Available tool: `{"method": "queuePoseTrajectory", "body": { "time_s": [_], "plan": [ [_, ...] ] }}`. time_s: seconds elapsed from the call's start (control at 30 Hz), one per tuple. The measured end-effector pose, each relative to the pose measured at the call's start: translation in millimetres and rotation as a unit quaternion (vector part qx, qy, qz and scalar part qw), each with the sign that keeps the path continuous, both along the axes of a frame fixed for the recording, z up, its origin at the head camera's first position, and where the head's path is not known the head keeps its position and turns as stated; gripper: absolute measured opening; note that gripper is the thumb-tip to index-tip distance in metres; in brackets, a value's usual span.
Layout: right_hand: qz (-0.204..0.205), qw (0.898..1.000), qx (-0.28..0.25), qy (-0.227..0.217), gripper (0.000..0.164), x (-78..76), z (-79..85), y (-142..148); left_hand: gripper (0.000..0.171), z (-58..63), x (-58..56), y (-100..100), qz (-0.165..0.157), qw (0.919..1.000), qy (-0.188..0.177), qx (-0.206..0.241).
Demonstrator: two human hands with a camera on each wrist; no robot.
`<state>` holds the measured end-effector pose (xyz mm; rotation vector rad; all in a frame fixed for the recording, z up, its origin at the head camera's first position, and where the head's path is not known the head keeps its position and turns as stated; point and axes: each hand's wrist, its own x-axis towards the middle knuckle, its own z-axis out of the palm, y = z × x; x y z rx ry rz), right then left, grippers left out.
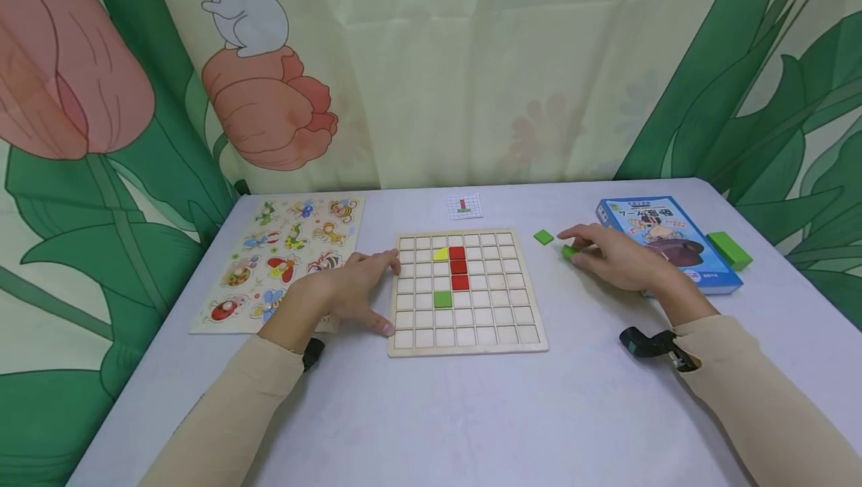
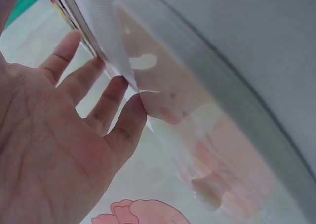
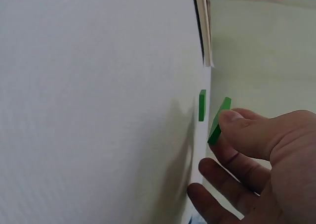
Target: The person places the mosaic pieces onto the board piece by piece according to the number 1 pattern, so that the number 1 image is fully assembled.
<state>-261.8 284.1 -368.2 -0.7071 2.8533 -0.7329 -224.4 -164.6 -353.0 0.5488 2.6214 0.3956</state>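
A wooden grid board (image 1: 471, 346) lies mid-table, with several red square tiles (image 1: 459, 266) in one column, a yellow tile (image 1: 441, 254) beside the top one and a green tile (image 1: 442, 298) lower left. My left hand (image 1: 353, 286) touches the board's left edge with spread fingers; its palm and fingers also show in the left wrist view. To the right of the board, my right hand (image 1: 616, 259) pinches a green square tile (image 3: 220, 120) between thumb and finger, seen raised off the table in the right wrist view. Another green tile (image 1: 543, 237) lies flat close by.
Behind the board lies a small pattern card (image 1: 465, 206). A sheet with insect pictures (image 1: 276, 262) is at the left, partly under my left arm. At the right are a blue box (image 1: 673, 240) and a green block (image 1: 729, 250). A printed curtain (image 1: 431, 83) hangs behind the table.
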Motion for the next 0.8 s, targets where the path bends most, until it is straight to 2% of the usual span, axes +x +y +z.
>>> {"method": "queuePoseTrajectory", "body": {
  "time_s": [0.27,0.5,0.8],
  "plan": [
    [0.001,0.995,-0.083,-0.05,0.039,1.7,7.5,-4,0.096,-0.5,0.7,-1,0.0,1.0,0.004,-0.007],
    [0.027,0.991,-0.121,-0.051,0.037,3.0,13.6,-7,0.097,-1.7,0.2,-1,-0.001,1.0,0.007,-0.005],
    [0.07,0.976,-0.194,-0.07,0.036,4.0,13.8,-17,0.097,-2.8,-2.2,-2,-0.007,1.0,0.005,-0.003]
  ]
}}
